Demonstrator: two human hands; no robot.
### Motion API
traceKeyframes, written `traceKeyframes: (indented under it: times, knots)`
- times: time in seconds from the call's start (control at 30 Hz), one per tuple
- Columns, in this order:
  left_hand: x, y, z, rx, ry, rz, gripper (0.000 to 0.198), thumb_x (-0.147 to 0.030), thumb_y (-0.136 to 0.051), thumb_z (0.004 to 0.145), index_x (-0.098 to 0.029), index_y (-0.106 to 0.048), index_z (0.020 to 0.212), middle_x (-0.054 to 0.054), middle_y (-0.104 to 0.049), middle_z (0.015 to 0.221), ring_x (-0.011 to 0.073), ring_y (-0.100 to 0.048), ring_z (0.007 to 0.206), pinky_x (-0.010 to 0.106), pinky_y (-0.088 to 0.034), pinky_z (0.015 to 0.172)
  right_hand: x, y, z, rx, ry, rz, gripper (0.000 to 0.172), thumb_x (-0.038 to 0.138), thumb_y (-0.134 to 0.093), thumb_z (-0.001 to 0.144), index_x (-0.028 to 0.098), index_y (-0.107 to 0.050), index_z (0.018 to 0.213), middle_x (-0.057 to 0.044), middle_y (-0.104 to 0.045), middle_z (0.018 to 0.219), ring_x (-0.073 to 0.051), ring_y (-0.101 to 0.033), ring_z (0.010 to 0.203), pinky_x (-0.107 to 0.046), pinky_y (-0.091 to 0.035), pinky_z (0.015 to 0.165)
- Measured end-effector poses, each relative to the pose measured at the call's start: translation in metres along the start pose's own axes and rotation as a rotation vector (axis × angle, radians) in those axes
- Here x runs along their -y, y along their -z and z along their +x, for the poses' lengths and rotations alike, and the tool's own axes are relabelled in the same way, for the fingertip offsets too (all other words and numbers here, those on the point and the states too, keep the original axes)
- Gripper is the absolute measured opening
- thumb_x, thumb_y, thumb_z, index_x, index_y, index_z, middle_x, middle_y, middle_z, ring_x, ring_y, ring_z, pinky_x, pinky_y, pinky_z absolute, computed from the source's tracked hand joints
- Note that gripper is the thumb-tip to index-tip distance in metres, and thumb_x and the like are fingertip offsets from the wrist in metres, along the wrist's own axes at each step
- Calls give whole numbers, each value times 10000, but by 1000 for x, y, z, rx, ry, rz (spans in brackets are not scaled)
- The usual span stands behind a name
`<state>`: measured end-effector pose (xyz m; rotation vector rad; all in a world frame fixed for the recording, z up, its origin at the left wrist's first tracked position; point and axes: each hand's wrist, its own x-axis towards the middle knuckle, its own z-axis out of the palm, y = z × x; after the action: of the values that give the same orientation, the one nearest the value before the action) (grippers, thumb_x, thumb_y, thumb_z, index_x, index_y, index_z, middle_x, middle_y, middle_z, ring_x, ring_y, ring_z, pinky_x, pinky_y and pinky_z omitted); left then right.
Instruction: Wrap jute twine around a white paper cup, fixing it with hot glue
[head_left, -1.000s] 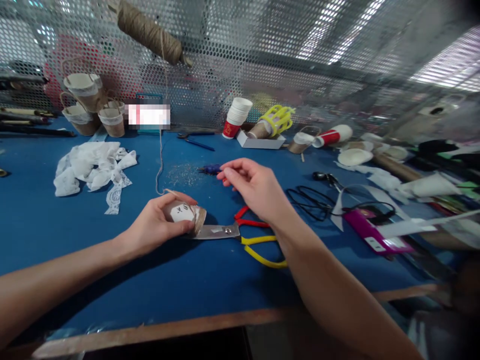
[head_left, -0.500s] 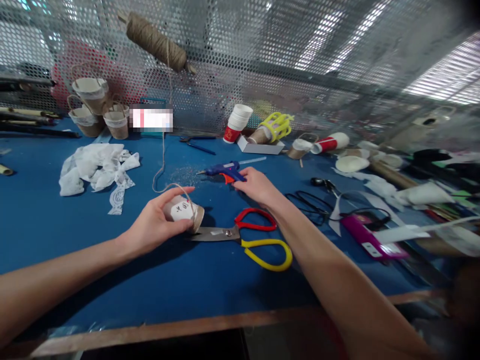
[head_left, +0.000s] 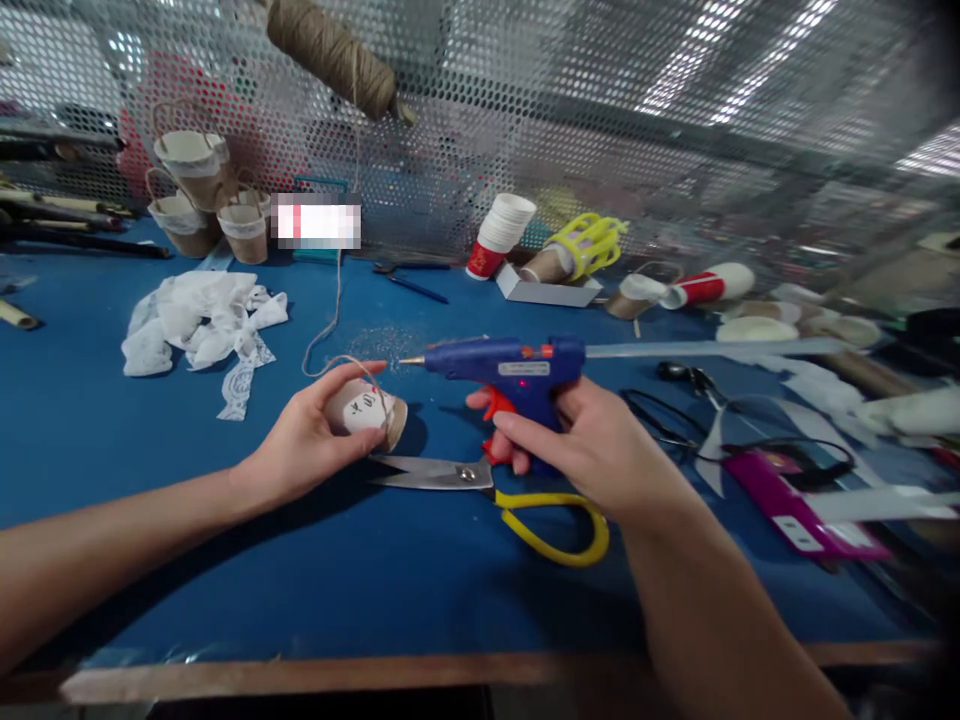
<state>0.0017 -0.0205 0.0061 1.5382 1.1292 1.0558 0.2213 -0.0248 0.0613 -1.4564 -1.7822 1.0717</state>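
My left hand [head_left: 304, 432] is closed around a small paper cup [head_left: 354, 407] lying on its side, with twine [head_left: 380, 400] running over its brown-wrapped rim. My right hand [head_left: 592, 450] grips a blue hot glue gun [head_left: 480, 358] by its handle, fingers at the red trigger. A clear glue stick [head_left: 712, 349] sticks out of its back. The nozzle points left, just right of my left index fingertip and above the cup. Below the gun lie large scissors [head_left: 442, 474] with a yellow handle loop; their red loop is mostly hidden behind my right hand.
Crumpled white lace [head_left: 191, 315] lies at the left, below several twine-handled cups [head_left: 244, 232]. The twine spool [head_left: 330, 55] hangs on the mesh. Pliers [head_left: 412, 283], stacked paper cups [head_left: 502, 235] and a white box [head_left: 547, 290] stand behind. A purple power strip [head_left: 802, 510] lies right.
My right hand has picked the glue gun up off the table and brought it nearer, above the scissors. My left hand stays on the cup. The view has shifted slightly.
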Motion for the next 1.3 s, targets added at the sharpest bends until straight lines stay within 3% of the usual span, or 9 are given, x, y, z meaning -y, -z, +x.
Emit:
traceKeyframes:
  times: [0.1, 0.23, 0.4, 0.67, 0.93, 1.3]
  knots:
    - [1, -2, 0, -2, 14, -16, 443, -146, -634, 636, -161, -515, 1063, 59, -528, 1093, 101, -560, 746, 188, -477, 642, -2, -1, -5, -5, -15, -132, 159, 338, -586, 701, 180, -578, 701, 8, -573, 520, -111, -503, 409, -243, -455, 384]
    - [1, -3, 1, 0, 44, -28, 480, -138, -634, 635, -156, -494, 1095, 36, -548, 1001, 86, -557, 705, 173, -473, 628, -2, -5, -11, -87, 12, -393, 241, 375, -589, 680, 211, -509, 521, 22, -509, 422, -131, -470, 387, -261, -394, 356]
    - [0, -1, 2, -10, 52, -9, 457, -152, -642, 623, -161, -510, 1060, 37, -551, 985, 92, -555, 677, 186, -479, 595, -1, -9, -12, -141, 121, -515, 211, 348, -572, 694, 219, -515, 537, 3, -531, 456, -155, -503, 452, -273, -417, 421]
    - [1, 0, 2, -11, 20, 22, 434, -153, -632, 631, -171, -518, 1050, 55, -548, 1048, 115, -571, 745, 219, -489, 658, -11, -10, -9, -74, 293, -577, 156, 323, -505, 755, 195, -589, 727, -88, -636, 671, -233, -601, 659, -345, -468, 634]
    - [2, 0, 2, -10, 13, 57, 440, -189, -642, 640, -169, -518, 1062, 45, -541, 1013, 103, -553, 713, 204, -477, 624, 1, -9, -14, -22, 335, -582, 169, 296, -459, 772, 212, -596, 716, -42, -586, 571, -186, -577, 575, -309, -453, 568]
    - [1, -1, 2, -4, 12, 77, 438, -195, -638, 642, -176, -516, 1063, 49, -552, 1016, 128, -570, 736, 224, -484, 640, -8, -9, -18, -24, 366, -618, 162, 311, -482, 784, 217, -605, 737, -12, -584, 564, -155, -534, 487, -284, -412, 497]
